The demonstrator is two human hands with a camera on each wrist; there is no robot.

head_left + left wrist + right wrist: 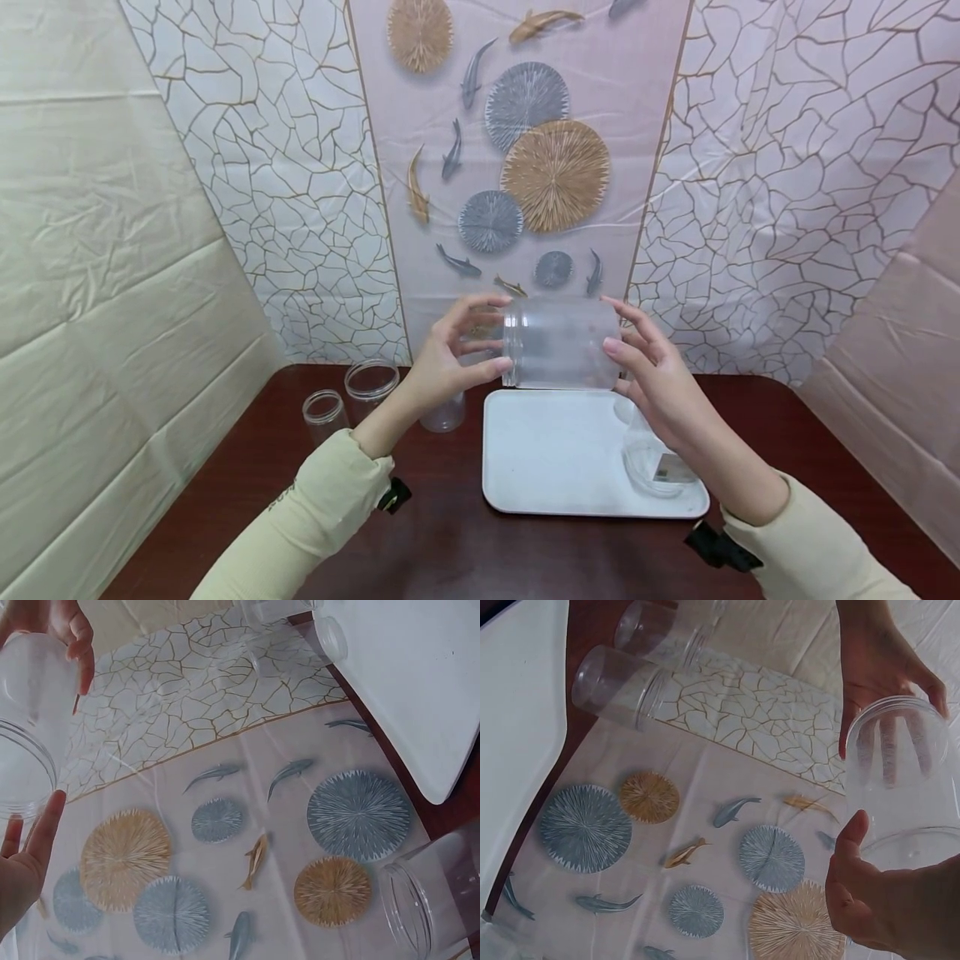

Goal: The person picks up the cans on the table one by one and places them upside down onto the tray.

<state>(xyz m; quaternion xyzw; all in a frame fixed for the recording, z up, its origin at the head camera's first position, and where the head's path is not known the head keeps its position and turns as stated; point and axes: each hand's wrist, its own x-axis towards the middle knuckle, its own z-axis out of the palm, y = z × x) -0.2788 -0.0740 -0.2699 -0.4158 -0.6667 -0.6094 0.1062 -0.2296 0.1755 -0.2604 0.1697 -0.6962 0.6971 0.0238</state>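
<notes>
Both hands are up off the table, holding a clear plastic jar (558, 343) on its side between them, above the far edge of the white tray (555, 450). The left hand (450, 354) has its fingers spread and lightly curled around the jar's open mouth end, thumb below; the right hand (648, 367) cups the base end with fingertips pressed on. The jar looks empty and has no lid. One smaller clear container (652, 458) already sits on the tray's near right corner, though the right forearm partly hides it, so its shape is hard to judge. Three more clear jars (371, 385) wait on the dark table (450, 542) left of the tray, so by my reading most of the work remains.
</notes>
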